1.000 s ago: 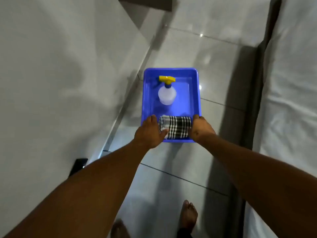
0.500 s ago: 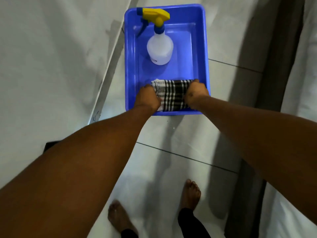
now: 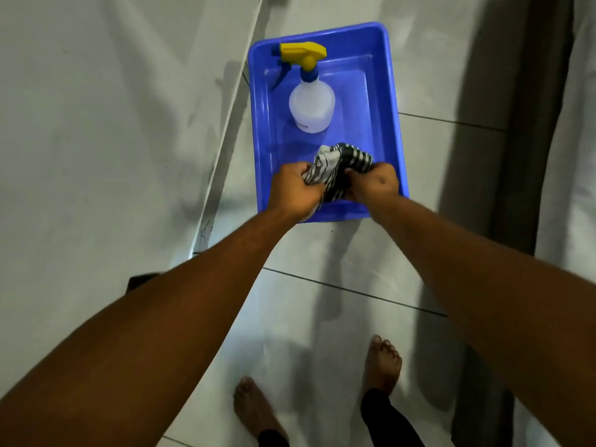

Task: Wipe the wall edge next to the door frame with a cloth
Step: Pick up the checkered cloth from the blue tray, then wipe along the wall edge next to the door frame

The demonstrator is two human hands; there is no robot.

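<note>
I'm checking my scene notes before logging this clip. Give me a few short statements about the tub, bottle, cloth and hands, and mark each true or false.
1. Both the left hand and the right hand grip the checked cloth. True.
2. The spray bottle lies on its side on the floor tiles. False: it stands upright inside the blue tub.
3. The cloth is bunched up over the near end of the tub. True.
4. The bottle's trigger head is red. False: it is yellow.
5. The person wears shoes. False: both feet are bare.
</note>
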